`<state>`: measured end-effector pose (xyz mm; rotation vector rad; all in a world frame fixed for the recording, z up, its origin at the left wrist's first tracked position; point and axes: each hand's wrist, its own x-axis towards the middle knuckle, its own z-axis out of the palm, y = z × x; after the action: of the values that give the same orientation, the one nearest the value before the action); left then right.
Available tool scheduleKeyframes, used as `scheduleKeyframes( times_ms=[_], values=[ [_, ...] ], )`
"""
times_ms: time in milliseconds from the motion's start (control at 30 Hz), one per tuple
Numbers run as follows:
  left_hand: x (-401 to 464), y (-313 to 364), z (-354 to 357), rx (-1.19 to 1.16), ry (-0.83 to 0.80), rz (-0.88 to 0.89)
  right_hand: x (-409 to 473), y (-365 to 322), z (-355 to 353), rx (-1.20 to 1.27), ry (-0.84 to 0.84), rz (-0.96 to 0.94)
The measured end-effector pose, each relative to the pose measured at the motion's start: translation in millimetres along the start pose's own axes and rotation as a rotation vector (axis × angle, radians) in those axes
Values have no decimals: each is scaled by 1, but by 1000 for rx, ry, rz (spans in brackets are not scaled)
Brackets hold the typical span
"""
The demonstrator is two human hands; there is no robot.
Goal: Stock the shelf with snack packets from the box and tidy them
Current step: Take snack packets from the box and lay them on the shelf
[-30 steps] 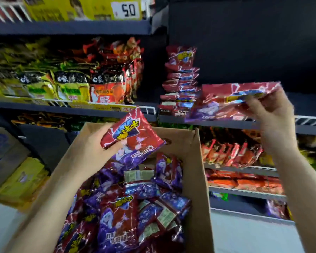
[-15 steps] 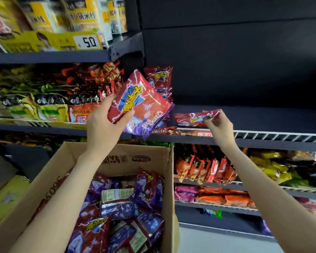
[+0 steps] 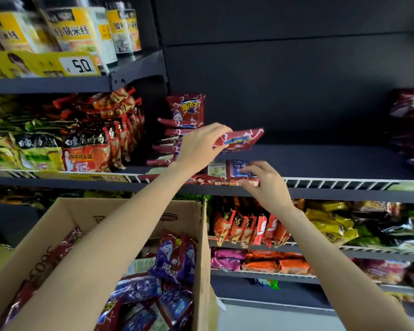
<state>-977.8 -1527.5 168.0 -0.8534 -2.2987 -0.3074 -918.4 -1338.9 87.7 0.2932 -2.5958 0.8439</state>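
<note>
While packets (image 3: 167, 259) fill the box (image 3: 201, 235), shelf (image 3: 320, 161) waits.

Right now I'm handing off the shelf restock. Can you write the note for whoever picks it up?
Left hand: grips a red snack packet, held flat above the dark shelf.
Right hand: fingers on the packet lying flat at the shelf's front edge; grip unclear.
Done: a stack of matching packets stands at the shelf's left end.
Left: set the held packet down, square up the flat one, then fill the bare shelf to the right from the cardboard box, which holds many packets.
</note>
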Motion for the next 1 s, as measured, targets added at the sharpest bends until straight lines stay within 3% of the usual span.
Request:
scheduleKeyframes(
  times_ms=[133, 267, 367, 500, 700, 833, 933, 1000],
  values=[
    [0, -6, 32, 86, -186, 95, -4, 2, 3, 33, 63, -6],
    [-1, -10, 40, 238, -449, 50, 1, -1, 10, 54, 128, -23],
    [-2, -13, 35, 200, -555, -24, 4, -6, 15, 37, 155, -1],
    [-14, -16, 12, 163, -451, -14, 4, -11, 20, -44, 178, 8],
    [-75, -15, -42, 11, -109, 140, -25, -45, 18, -45, 413, -267],
    [-134, -31, -74, -11, -7, 156, -41, -88, 35, 59, 272, -416],
    [-188, -55, -94, -24, -11, 80, -45, -121, 64, 29, -11, -432],
    [-228, -78, -100, -27, -118, -60, -47, -140, 92, -86, -256, -408]
  ],
)
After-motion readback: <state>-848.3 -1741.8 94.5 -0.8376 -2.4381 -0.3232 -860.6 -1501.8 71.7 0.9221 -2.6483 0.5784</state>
